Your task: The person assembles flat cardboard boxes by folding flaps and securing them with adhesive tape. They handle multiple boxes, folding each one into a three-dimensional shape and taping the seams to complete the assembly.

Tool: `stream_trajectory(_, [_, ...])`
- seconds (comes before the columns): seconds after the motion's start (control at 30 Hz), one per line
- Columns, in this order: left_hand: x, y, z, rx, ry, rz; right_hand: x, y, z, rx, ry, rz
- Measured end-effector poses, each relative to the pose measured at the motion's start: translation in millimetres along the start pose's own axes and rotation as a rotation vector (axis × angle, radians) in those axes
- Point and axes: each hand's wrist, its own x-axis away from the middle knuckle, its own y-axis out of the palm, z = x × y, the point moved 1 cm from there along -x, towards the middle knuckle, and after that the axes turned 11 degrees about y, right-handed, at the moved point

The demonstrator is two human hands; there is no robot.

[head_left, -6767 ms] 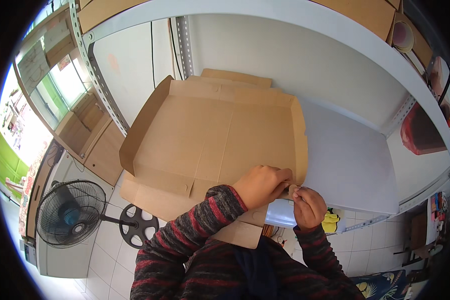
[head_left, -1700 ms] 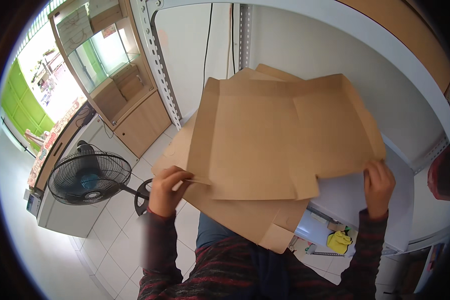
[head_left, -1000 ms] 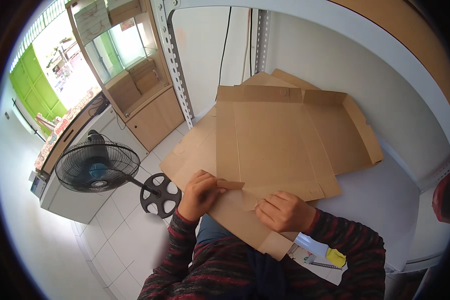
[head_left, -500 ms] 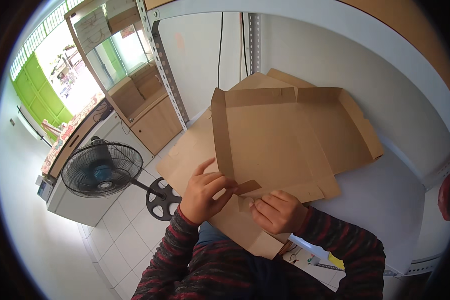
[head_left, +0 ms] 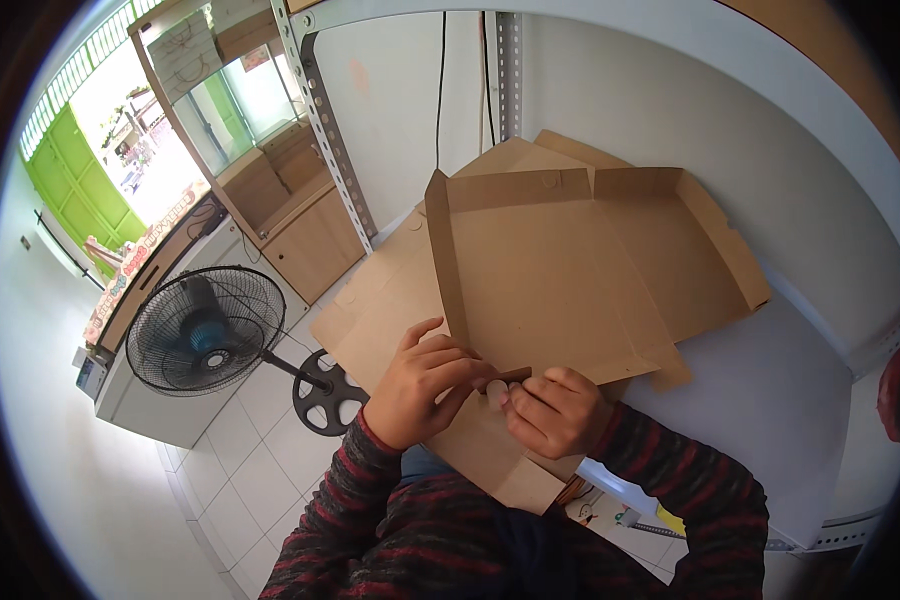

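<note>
A brown cardboard box (head_left: 540,280) lies unfolded in front of me, with its left, far and right walls standing. At its near-left corner my left hand (head_left: 425,388) pinches the cardboard between thumb and fingers. Beside it my right hand (head_left: 558,410) is closed on the near wall, its fingers curled over the edge. Between the two hands shows a small round cardboard tab (head_left: 497,394). The fingertips partly hide the corner flap.
More flat cardboard sheets (head_left: 365,305) lie beneath the box on a white tabletop (head_left: 760,400). A metal shelf frame (head_left: 335,130) rises behind. At left stand a black fan (head_left: 205,335) and a wooden glass cabinet (head_left: 310,240).
The near wall has been turned upright, and the corner flap is now mostly hidden at the fingers. My right hand has shifted slightly; the box has moved a little away from me.
</note>
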Motion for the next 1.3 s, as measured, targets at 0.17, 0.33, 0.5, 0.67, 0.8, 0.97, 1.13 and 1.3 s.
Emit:
stream_trajectory(0.17, [-0.2, 3.9, -2.4, 0.081, -0.015, 0.007, -1.3, -1.3, 0.1, -0.005, 0.009, -0.009])
stream_trajectory(0.33, [1.4, 6.7, -5.3, 0.104, -0.008, -0.039, 0.3, 0.5, 1.4, -0.045, 0.036, -0.018])
stream_trajectory(0.5, [5.2, 7.3, -8.2, 0.144, -0.028, -0.054, 2.9, 1.3, 1.9, -0.087, 0.062, -0.036])
stream_trajectory(0.67, [4.3, 6.9, -6.1, 0.157, -0.035, -0.035, 3.8, 2.3, 2.6, -0.106, 0.079, -0.024])
stream_trajectory(0.8, [2.4, 6.8, -4.2, 0.175, -0.066, -0.007, 3.6, 2.3, 3.6, -0.114, 0.073, -0.036])
stream_trajectory(0.97, [4.4, 12.2, -8.2, 0.192, -0.076, 0.046, 3.9, 1.3, 3.3, -0.119, 0.051, -0.038])
stream_trajectory(1.13, [4.2, 11.9, -6.5, 0.172, -0.081, 0.047, 4.5, 0.4, 2.6, -0.113, 0.051, -0.036])
stream_trajectory(1.3, [4.9, 12.0, -5.7, 0.160, -0.084, 0.042, 3.5, -0.4, 3.3, -0.106, 0.037, -0.030])
